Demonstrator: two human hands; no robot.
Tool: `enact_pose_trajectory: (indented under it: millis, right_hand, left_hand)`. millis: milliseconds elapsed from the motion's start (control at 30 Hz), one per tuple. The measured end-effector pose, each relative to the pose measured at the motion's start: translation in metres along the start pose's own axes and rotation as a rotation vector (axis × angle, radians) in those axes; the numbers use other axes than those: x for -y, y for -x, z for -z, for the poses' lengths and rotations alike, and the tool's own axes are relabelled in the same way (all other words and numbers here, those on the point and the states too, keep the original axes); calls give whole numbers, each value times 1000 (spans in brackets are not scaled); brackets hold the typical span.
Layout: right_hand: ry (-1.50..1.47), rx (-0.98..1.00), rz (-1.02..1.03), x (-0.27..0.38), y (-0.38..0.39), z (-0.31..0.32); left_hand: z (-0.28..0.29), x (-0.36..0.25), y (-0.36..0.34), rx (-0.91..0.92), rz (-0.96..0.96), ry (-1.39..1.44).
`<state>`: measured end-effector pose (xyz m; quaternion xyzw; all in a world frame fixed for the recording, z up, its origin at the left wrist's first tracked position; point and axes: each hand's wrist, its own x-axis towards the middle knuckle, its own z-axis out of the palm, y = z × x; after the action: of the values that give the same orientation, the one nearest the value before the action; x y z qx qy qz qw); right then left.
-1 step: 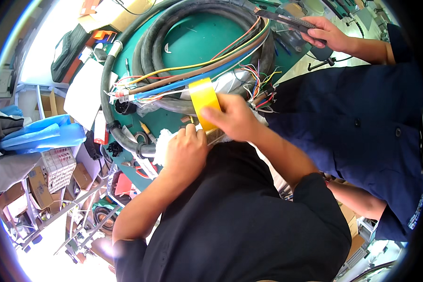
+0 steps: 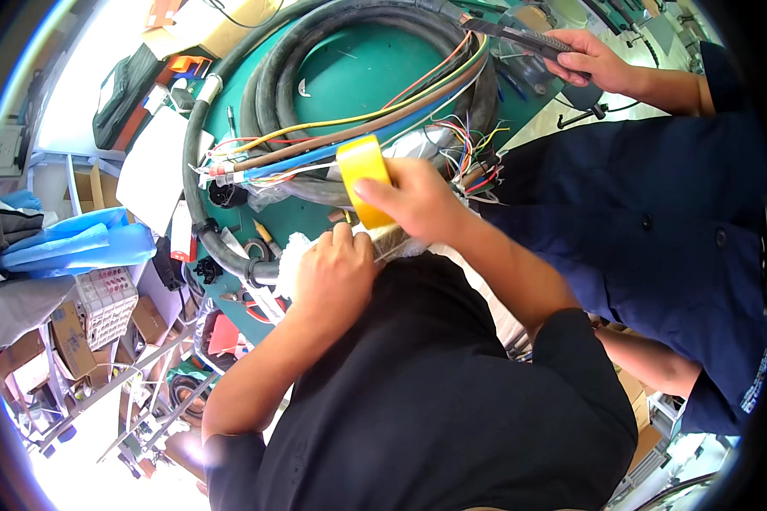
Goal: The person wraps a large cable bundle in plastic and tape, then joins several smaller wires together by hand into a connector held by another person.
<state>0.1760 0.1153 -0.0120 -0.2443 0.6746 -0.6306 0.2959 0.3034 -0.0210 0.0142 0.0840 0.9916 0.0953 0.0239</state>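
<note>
Head view, right hand (image 2: 426, 204): fingers grasping the yellow tape (image 2: 360, 162), thumb pressed on its near side.
Head view, tape: a wide roll, held up on edge beside the left hand (image 2: 334, 268), in front of the wires.
Head view, left hand: fingers bent down and grasping the white wrap (image 2: 291, 255) at the near edge of the counter (image 2: 375, 77); the fingertips are hidden.
Head view, wrap: shows on the left of the left hand, next to the black cable (image 2: 193, 170).
Head view, cable: thick, lying in loops on the green counter.
Head view, wires: a brown wire (image 2: 315, 146), a blue wire (image 2: 285, 165) and a yellow wire (image 2: 311, 125) run side by side across the loops; thin coloured ends (image 2: 464, 140) fan out to the right of the tape.
Head view, co-worker: at the right, in dark blue; one hand (image 2: 586, 61) grasps a knife (image 2: 520, 37) at the far side of the counter.
Head view, left side: paper (image 2: 155, 175), a black case (image 2: 126, 94), a blue sheet (image 2: 77, 243) and a white basket (image 2: 107, 302).
</note>
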Motion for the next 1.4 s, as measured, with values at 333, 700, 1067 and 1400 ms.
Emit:
enact_pose_trajectory:
  millis: [333,700,1067,1400]
  right_hand:
    - [276,84,-312,-3,-78,2]
    - [-47,-539,67,-52,103,36]
    - [-1531,389,-92,-99,-36,-9]
    - [-1210,576,-135,-79,-73,1]
  left_hand:
    - [57,6,-8,23,1,73]
    - [106,26,-16,143,-45,149]
    - [112,22,-5,182,-65,121]
    - [125,23,1,192,-42,132]
